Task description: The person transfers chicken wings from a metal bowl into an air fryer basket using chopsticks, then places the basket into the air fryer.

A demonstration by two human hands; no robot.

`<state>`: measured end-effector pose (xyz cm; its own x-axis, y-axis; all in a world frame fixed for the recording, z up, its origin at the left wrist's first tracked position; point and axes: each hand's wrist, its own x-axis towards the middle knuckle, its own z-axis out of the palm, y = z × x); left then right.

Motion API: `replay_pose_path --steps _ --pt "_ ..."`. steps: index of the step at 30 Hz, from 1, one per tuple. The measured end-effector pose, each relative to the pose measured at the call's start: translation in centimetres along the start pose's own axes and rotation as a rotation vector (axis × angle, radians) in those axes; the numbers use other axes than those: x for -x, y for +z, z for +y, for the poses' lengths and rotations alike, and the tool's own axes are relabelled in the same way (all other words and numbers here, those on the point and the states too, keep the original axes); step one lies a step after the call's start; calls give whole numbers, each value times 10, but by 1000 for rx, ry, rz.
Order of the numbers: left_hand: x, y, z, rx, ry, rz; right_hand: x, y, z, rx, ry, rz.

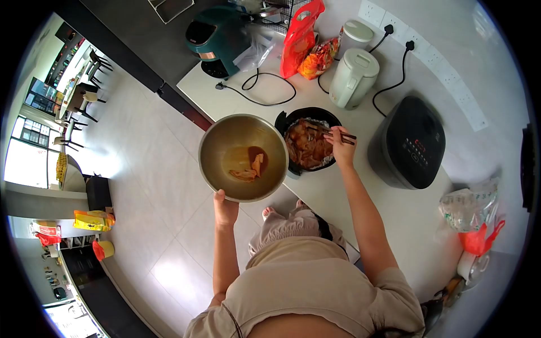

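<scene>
My left hand (226,209) grips the near rim of a metal bowl (217,169), which is tilted toward me. Inside the bowl lie a few pieces of meat (248,172) in some brownish liquid. To its right, on the counter, a black round basket (329,115) lined with foil holds sauced meat (307,146). My right hand (341,143) is closed around wooden chopsticks (348,137), whose tips reach over the meat in the basket. The bowl's right edge is close beside the basket.
On the counter (389,225) stand a black rice cooker (408,143) at right, a pale kettle (354,78) behind, and a green air fryer (217,39) at back left. A loose cable (270,103) lies between. Red bags (300,42) stand at the wall.
</scene>
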<state>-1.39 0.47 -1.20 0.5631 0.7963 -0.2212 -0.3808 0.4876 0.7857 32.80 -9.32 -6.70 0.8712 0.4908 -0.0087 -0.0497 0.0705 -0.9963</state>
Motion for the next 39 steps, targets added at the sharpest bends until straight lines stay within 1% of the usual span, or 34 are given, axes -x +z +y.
replay_pose_path --steps 5,6,12,15,19,22,25,29,32,39 --pt "2 2 0 3 37 27 15 -9 -20 -204 31 151" --pt "2 -1 0 6 29 27 14 -13 -18 -232 29 139" --pt "0 4 3 -2 24 17 6 -6 -3 -104 72 0" --pt "0 3 0 6 27 29 0 6 3 53 51 -40" --pt "3 2 -1 24 13 8 -9 5 11 -102 49 42" --pt "6 3 0 11 19 25 -8 2 7 -245 121 159" --pt "7 8 4 -19 25 15 -2 -10 4 -338 143 225" --pt "4 3 3 -1 8 29 1 -28 9 -492 148 228" --pt "1 8 3 -7 7 25 3 -29 8 -607 210 188" --pt "2 6 2 7 16 20 13 -43 6 -513 226 250"
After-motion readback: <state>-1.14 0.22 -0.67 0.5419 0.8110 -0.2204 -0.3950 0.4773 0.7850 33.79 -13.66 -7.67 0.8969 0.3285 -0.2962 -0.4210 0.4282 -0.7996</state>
